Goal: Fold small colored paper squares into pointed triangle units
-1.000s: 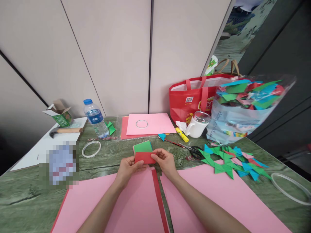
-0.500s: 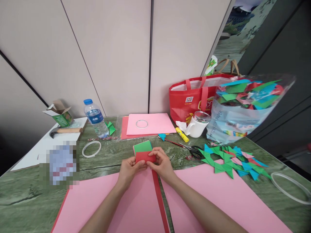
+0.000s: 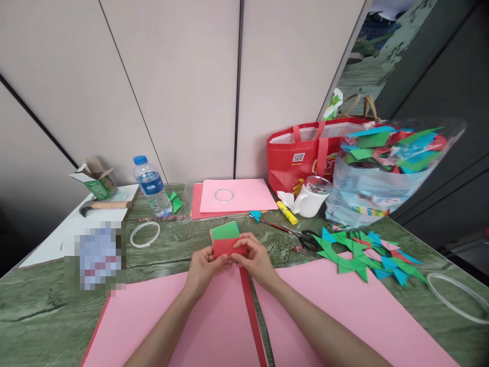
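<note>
A small folded piece of red paper [image 3: 227, 247] is pinched between both hands above the pink sheets. My left hand [image 3: 205, 269] is closed on its left end, thumb along the lower edge. Fingers of my right hand [image 3: 256, 257] grip the right end, thumb low and fingertips over the top. Just behind the red paper lies a small stack of paper [image 3: 224, 231] with green on top. Under my forearms are large pink sheets [image 3: 206, 326], with a red strip [image 3: 251, 311] showing along one edge.
Scissors [image 3: 307, 239], a yellow glue stick [image 3: 287, 212] and a white mug [image 3: 310, 199] stand to the right, near folded paper stars [image 3: 344, 252] and a full plastic bag [image 3: 367, 199]. Leftward are a water bottle [image 3: 152, 188], a white ring [image 3: 145, 235] and a hammer [image 3: 105, 205].
Both hands keep hold of the red paper in nearly the same place. The whole view has shifted very slightly; nothing else visibly differs.
</note>
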